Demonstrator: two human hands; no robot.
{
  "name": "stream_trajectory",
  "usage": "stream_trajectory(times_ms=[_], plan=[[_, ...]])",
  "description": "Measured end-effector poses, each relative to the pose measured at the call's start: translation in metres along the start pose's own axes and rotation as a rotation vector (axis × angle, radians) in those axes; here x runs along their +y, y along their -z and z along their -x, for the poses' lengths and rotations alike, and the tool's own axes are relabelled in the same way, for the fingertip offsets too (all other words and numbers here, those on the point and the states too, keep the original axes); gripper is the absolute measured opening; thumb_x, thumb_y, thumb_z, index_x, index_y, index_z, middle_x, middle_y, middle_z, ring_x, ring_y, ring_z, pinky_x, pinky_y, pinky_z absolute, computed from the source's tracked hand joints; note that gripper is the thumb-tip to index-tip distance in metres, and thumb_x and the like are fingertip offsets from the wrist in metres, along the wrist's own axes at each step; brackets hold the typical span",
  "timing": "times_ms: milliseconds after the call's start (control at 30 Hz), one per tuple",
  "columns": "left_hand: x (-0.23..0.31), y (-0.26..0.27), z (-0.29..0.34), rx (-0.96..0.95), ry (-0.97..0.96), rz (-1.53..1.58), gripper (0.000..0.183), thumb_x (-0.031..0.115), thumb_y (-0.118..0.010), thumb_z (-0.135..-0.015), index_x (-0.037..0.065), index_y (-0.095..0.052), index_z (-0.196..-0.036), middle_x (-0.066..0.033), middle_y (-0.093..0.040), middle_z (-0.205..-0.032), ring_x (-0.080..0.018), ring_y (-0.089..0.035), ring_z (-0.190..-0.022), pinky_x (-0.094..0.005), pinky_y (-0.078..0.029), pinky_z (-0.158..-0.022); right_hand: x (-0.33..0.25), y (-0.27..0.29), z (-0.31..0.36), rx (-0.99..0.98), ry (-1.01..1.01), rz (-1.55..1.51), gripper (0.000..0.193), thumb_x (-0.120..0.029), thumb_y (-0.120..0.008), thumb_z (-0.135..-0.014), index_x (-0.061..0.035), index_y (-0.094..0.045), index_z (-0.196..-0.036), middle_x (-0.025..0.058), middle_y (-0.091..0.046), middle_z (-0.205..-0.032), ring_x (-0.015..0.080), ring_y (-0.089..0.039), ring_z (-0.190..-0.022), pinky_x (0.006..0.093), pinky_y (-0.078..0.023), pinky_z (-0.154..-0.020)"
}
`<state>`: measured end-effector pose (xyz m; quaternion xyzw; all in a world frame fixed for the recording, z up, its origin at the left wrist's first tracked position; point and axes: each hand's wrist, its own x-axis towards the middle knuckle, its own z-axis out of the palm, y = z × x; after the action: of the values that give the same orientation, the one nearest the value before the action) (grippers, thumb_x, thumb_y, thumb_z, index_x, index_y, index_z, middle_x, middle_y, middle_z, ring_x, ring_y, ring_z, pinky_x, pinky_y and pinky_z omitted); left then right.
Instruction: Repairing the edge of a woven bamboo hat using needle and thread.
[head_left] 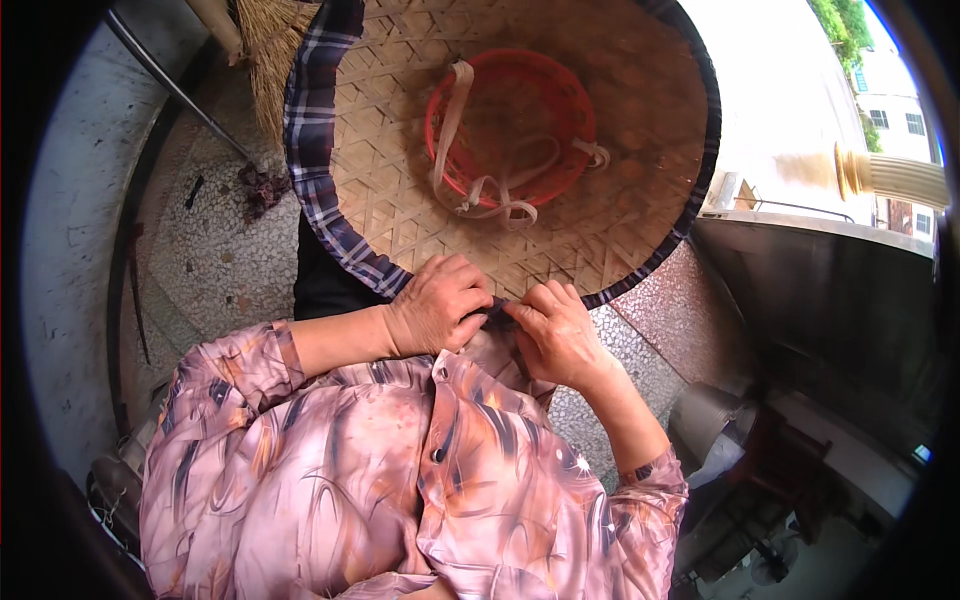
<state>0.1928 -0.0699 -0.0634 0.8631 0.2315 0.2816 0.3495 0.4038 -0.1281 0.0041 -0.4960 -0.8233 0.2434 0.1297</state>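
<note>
A large round woven bamboo hat (645,135) lies with its hollow side up in front of my body. Dark plaid cloth edging (312,115) wraps its brim. In its middle sits a red plastic basket-like liner (535,85) with white cloth straps (452,115) hanging loose. At the near brim, my left hand (442,300) has its fingers closed on the cloth edging. Just right of it, my right hand (557,330) pinches the same edging between thumb and fingers. Whether a needle or thread is between the fingertips is too small to tell.
A straw broom (268,65) and a metal pole (175,88) with a dark clump at its end are at the upper left. Speckled stone floor (215,255) spreads below. A dark metal panel (780,290) and a grey bucket-like container (705,415) stand on the right.
</note>
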Motion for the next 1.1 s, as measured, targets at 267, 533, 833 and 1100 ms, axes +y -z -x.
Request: stream_trajectory(times_ms=[267, 533, 833, 1100], plan=[[0.007, 0.005, -0.007, -0.076, 0.039, -0.013, 0.027, 0.015, -0.072, -0.066, 0.010, -0.064, -0.091, -0.0055, -0.058, -0.093, -0.0257, -0.054, -0.091, -0.0367, -0.041, -0.077, 0.002, 0.005, 0.001, 0.017, -0.058, 0.066, 0.023, -0.006, -0.066, -0.067, -0.0034, -0.066, -0.090, 0.0088, -0.053, -0.084, 0.0283, -0.052, -0.084, 0.0387, -0.040, -0.073], [0.015, 0.005, -0.009, -0.124, 0.095, 0.001, 0.026, 0.016, -0.072, -0.066, 0.010, -0.064, -0.090, -0.0057, -0.056, -0.095, -0.0259, -0.053, -0.093, -0.0374, -0.041, -0.078, 0.005, 0.004, 0.006, 0.020, -0.068, 0.050, 0.019, -0.005, -0.068, -0.066, -0.0073, -0.063, -0.085, 0.0078, -0.053, -0.084, 0.0286, -0.052, -0.082, 0.0376, -0.040, -0.075], [0.019, 0.001, -0.003, -0.095, 0.066, 0.007, 0.025, 0.015, -0.073, -0.066, 0.011, -0.066, -0.089, -0.0059, -0.056, -0.094, -0.0263, -0.053, -0.092, -0.0378, -0.042, -0.080, 0.003, 0.003, 0.015, 0.071, -0.035, -0.015, 0.021, -0.003, -0.068, -0.065, -0.0097, -0.063, -0.083, 0.0061, -0.053, -0.082, 0.0278, -0.052, -0.081, 0.0379, -0.039, -0.076], [0.019, 0.005, 0.005, -0.063, 0.006, -0.021, 0.018, 0.014, -0.071, -0.067, 0.010, -0.065, -0.084, -0.0058, -0.055, -0.092, -0.0257, -0.053, -0.088, -0.0374, -0.042, -0.078, -0.004, -0.008, 0.016, 0.128, -0.044, -0.007, 0.015, -0.003, -0.067, -0.066, -0.0086, -0.062, -0.078, 0.0069, -0.053, -0.080, 0.0283, -0.053, -0.082, 0.0390, -0.040, -0.078]])
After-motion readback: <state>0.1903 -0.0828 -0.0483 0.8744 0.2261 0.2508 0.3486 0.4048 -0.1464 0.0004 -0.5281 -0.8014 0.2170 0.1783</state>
